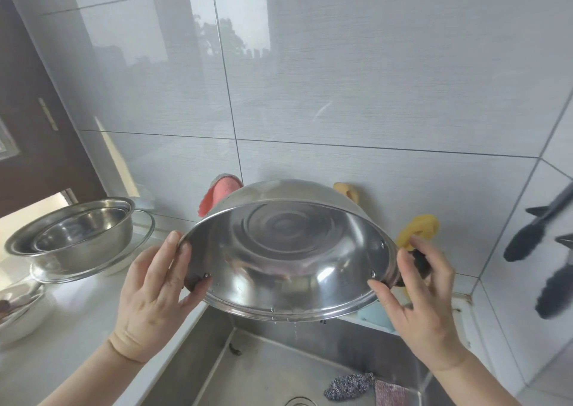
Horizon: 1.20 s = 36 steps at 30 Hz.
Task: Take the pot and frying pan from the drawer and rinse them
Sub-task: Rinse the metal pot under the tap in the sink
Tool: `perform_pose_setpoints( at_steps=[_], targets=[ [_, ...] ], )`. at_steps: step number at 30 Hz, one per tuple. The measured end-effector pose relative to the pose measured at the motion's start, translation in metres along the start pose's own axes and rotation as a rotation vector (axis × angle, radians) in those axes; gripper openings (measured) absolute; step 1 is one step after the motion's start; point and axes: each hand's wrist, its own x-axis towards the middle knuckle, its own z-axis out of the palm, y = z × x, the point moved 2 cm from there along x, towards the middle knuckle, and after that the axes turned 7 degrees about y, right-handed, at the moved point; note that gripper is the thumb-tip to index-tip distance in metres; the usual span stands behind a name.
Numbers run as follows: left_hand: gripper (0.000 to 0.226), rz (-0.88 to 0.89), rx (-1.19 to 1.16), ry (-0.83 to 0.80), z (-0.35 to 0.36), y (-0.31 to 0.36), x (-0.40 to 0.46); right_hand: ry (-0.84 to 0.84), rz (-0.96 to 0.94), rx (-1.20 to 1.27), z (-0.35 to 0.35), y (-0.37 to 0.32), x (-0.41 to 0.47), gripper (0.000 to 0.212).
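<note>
A stainless steel pot (291, 250) is held up over the sink (263, 365), tipped on its side so its shiny inside faces me. A thin trickle of water drips from its lower rim into the sink. My left hand (152, 294) grips the pot's left side handle, thumb on the rim. My right hand (421, 300) grips the black right handle, fingers curled round it. No frying pan is in view.
Nested steel bowls (77, 232) on a glass lid stand on the white counter at left, with a white dish (21, 309) nearer me. Pink cloth (217, 194) and yellow sponges (418, 229) hang on the tiled wall. Dark tongs (527, 232) hang right. Scrubbers (350, 385) lie in the sink.
</note>
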Motion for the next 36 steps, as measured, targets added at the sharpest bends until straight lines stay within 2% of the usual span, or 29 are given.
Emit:
perform_pose_setpoints(
  at_steps=[3, 9, 14, 24, 28, 32, 36],
  targets=[
    [0.071, -0.012, -0.006, -0.018, -0.001, 0.002, -0.002, -0.006, 0.015, 0.006, -0.001, -0.002, -0.002, 0.062],
    [0.072, -0.004, -0.021, -0.018, -0.004, 0.004, 0.002, -0.027, 0.026, 0.002, -0.006, -0.004, 0.000, 0.065],
    [0.074, -0.006, -0.006, -0.013, -0.008, 0.003, 0.009, -0.018, 0.033, 0.018, -0.011, -0.005, 0.008, 0.077],
    [0.075, -0.016, -0.033, -0.038, -0.019, 0.006, 0.024, -0.034, 0.049, 0.046, -0.022, -0.010, 0.024, 0.063],
    [0.074, -0.079, -0.057, -0.137, -0.016, 0.006, 0.024, -0.118, 0.125, 0.058, -0.020, -0.007, 0.027, 0.060],
    [0.078, -0.149, -0.112, -0.319, -0.010, 0.003, 0.022, -0.247, 0.251, 0.123, -0.013, 0.002, 0.026, 0.060],
    [0.079, -0.215, -0.167, -0.495, -0.006, 0.002, 0.020, -0.338, 0.332, 0.152, -0.008, 0.004, 0.023, 0.070]
  ],
)
